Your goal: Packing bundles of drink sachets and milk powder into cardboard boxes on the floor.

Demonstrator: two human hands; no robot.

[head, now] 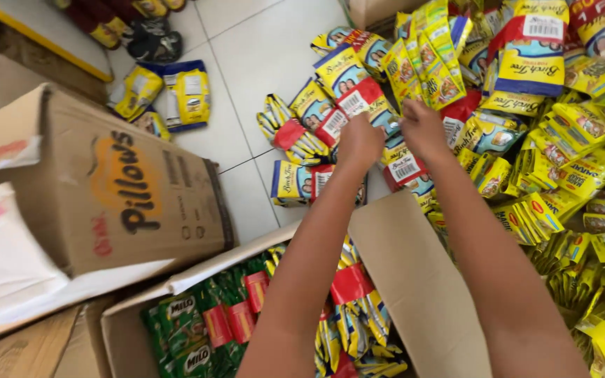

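Two bare hands reach forward over the open cardboard box [414, 280] toward the heap of sachet packs [526, 140] on the tiled floor [260, 63]. Your left hand [358, 143] is curled with its back to the camera, knuckles up, resting on a blue, yellow and red pack [348, 87]; how tightly its fingers close on it you cannot tell from here. Your right hand [421, 129] sits just beside it, fingers bent down onto the packs at the edge of the heap, its grip also hidden. Below your forearms, the box holds green packs [183, 329] on its left side and yellow-and-blue ones with red bands [358, 315] beside them. A second, larger cardboard box [120, 189] lies tipped to your left, with a few loose packs [169, 94] beyond it.
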